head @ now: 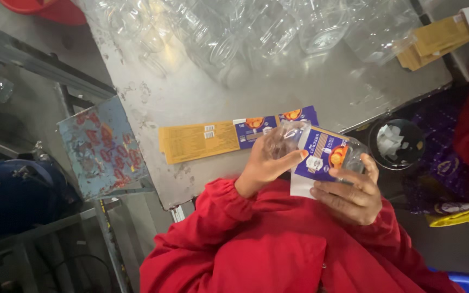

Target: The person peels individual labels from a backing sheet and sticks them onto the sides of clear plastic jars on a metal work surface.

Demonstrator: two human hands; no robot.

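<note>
A clear plastic jar (321,154) lies on its side between my hands, just off the near edge of the metal table (191,92). A blue, yellow and white label is partly wrapped round it. My left hand (267,163) grips the jar's mouth end, thumb stretched over the label. My right hand (351,192) cups the jar from below, fingers pressing the label's loose edge. Both arms wear red sleeves. A stack of flat yellow and blue labels (234,137) lies on the table just beyond my left hand.
Several empty clear jars (256,30) crowd the far side of the table. Another stack of yellow labels (435,40) sits at the far right. A dark round tub (397,144) with white scraps stands right of the jar. A rusty blue plate (101,146) is at left.
</note>
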